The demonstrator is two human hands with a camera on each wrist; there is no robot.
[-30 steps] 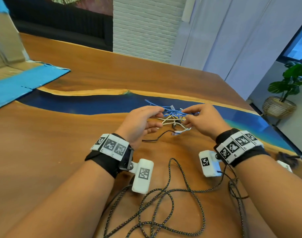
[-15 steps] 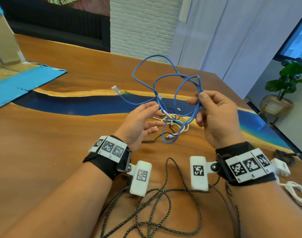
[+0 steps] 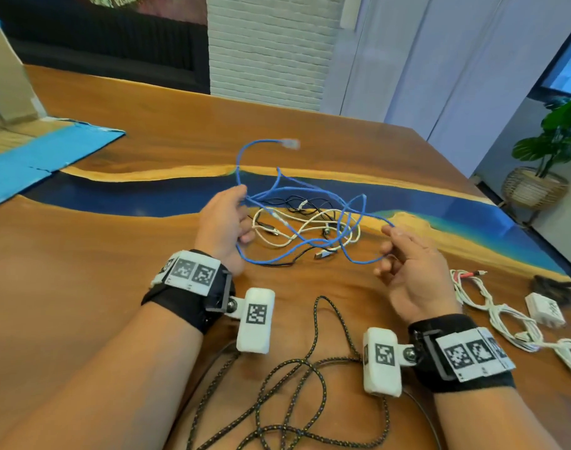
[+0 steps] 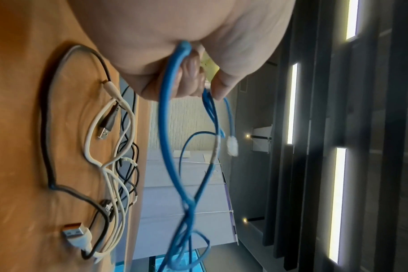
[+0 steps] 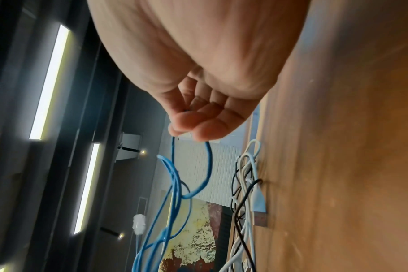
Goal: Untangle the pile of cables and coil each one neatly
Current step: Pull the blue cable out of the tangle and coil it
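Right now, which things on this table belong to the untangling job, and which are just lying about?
Job:
- blue cable, pinched by left hand and right hand
- white cable
- black cable
- braided cable

Lying about:
- cardboard box
- potted plant

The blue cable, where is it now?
In the head view, the blue cable hangs mid-table between left hand and right hand, above the white cable.

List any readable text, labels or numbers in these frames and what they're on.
No readable words, brands or numbers.
Left wrist band: square black-and-white marker codes only.
Right wrist band: same, codes only.
White adapter: faint print, too blurred to read.
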